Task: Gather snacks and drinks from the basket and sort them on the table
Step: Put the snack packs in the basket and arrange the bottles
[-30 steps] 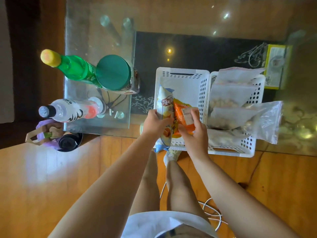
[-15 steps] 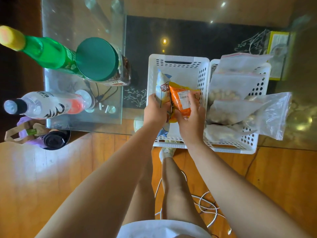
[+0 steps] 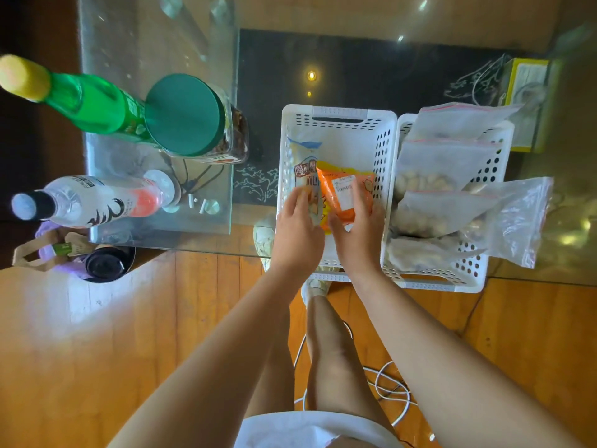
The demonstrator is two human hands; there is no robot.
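Head view: two white perforated plastic baskets sit side by side on a glass table (image 3: 323,14), near its front edge. The left basket (image 3: 339,124) holds two snack packs. The orange snack pack (image 3: 342,202) lies toward the basket's right wall; it has a white printed label stuck on its face w/ yellow showing at its lower edge. Just left of it, touching, is the pale bread pack (image 3: 305,166): whitish wrapper, blue mark at the top, dark-red block characters mid-way. The right hand (image 3: 358,234) is over the orange pack, fingers spread along its right side and thumb across its lower part; whether it grips or only rests there can't be told. The left hand (image 3: 298,231) lies on the lower end of the bread pack w/ fingers fairly straight, so it reads as released, touching not clasping.

The right basket (image 3: 478,279) is stuffed w/ clear zip bags (image 3: 445,163) of pale round snacks, one bag hanging over its right rim.

On the table's left part stand a green bottle (image 3: 90,105) w/ yellow cap, a jar w/ green lid (image 3: 187,114) beside it, and nearer the front a clear bottle (image 3: 97,202) w/ black cap, black markings and pinkish-red base. A yellow box (image 3: 529,101) sits at far right. A white cable (image 3: 391,392) curls on the wooden floor by the person's legs.
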